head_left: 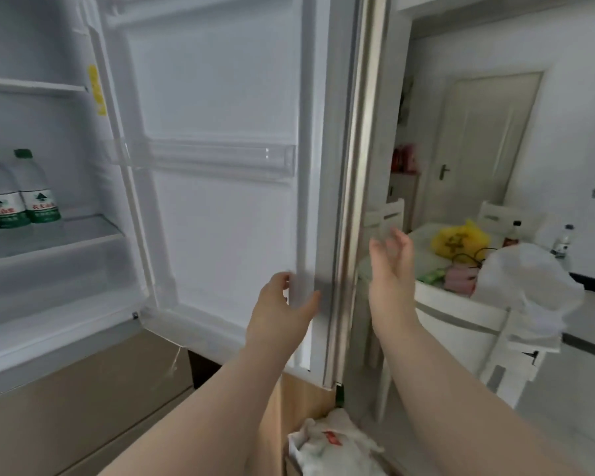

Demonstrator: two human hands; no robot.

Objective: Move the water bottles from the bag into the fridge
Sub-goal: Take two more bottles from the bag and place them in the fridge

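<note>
The fridge stands open, its door (220,218) swung out in front of me. On a glass shelf (83,235) at the left stand water bottles (21,194) with green caps and green-white labels. My left hand (282,304) grips the inner free edge of the door. My right hand (392,262) is raised just past the door's metal edge, fingers apart, holding nothing. A white plastic bag (330,444) with red print lies crumpled on the floor below the door.
A clear door bin (220,159) crosses the door's inside. Right of the door are a white table (443,300) with a yellow bag (461,240), a white bag (529,286), small bottles and white chairs. A closed room door (478,139) stands behind.
</note>
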